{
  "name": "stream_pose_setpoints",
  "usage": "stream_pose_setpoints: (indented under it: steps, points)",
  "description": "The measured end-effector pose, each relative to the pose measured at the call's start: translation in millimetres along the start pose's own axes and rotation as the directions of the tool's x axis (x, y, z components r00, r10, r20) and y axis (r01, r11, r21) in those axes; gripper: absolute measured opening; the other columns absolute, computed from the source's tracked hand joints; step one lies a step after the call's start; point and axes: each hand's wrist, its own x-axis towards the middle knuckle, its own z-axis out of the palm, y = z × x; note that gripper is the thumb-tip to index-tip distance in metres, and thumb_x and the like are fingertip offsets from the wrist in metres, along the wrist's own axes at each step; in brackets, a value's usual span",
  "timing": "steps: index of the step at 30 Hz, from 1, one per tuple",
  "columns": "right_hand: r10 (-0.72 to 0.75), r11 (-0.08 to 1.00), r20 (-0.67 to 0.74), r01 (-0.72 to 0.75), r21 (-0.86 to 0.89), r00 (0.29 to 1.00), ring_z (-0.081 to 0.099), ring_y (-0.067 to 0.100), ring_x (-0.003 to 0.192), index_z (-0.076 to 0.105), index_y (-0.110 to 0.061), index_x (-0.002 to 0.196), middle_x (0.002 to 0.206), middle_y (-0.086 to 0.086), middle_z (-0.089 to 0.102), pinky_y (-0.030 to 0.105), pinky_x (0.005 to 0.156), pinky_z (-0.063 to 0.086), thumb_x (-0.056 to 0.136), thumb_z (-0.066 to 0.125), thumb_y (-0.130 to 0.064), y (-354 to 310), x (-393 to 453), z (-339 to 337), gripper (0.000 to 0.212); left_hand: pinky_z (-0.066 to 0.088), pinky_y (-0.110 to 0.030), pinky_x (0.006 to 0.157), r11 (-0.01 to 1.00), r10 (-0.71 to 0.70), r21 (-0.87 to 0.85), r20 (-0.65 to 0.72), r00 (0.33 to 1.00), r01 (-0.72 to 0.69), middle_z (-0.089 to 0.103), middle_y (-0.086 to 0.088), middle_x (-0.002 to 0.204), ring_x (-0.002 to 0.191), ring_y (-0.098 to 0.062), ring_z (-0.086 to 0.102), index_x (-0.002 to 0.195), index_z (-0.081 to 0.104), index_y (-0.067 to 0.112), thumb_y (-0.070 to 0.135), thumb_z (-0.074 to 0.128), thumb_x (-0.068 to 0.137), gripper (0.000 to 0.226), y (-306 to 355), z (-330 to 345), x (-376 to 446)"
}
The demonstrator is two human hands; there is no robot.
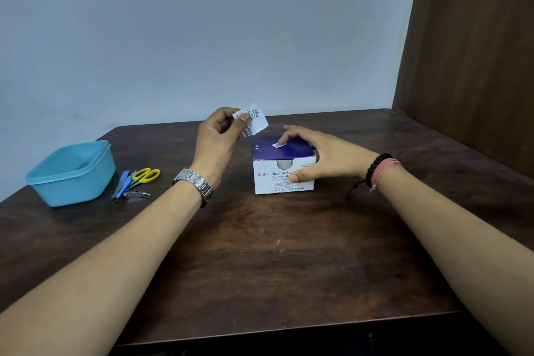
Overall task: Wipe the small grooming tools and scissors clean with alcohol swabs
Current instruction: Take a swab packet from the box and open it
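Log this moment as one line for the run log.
left hand pinches swab packet | right hand grips alcohol swab box | scissors, nail clipper untouched beside blue tub

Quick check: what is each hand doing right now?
Left hand: pinches a swab packet, raised above the table.
Right hand: holds the alcohol swab box, thumb on its front, fingers over its top.

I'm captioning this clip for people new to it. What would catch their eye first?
Probably the left hand, raised above the table's middle, pinching a small white swab packet. Just below, the right hand steadies the alcohol swab box. At far left sit a blue tub and yellow-handled scissors.
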Motion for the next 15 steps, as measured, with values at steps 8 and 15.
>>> stream_pose_setpoints:
  steps: [8, 15]
  points:
    - [0.139, 0.945, -0.601, -0.287, -0.157, 0.787, 0.050, 0.018, 0.107, 0.057, -0.022, 0.111, 0.115, -0.004, 0.053, 0.027, 0.087, 0.037, 0.066, 0.081, -0.043, 29.8, 1.4, -13.3, 0.055, 0.051, -0.039, 0.092, 1.000, -0.014, 0.000, -0.001, 1.000, 0.014, 0.069, 0.006, 0.087, 0.086, -0.010, 0.063, 0.089, 0.064, 0.019, 0.018, 0.064, 0.092, 0.003, -3.2, -1.9, 0.8]
    - [0.559, 0.630, -0.769, -0.762, 0.149, 0.311, 0.041, 0.039, 0.121, 0.045, -0.017, 0.116, 0.131, 0.012, 0.043, 0.048, 0.095, 0.038, 0.065, 0.078, -0.049, 93.5, -31.0, -28.5, 0.069, 0.048, -0.047, 0.098, 1.000, -0.013, 0.029, 0.023, 1.000, 0.012, 0.070, 0.008, 0.085, 0.088, -0.012, 0.063, 0.086, 0.065, 0.023, 0.021, 0.065, 0.091, 0.005, -5.5, -2.0, 0.1]
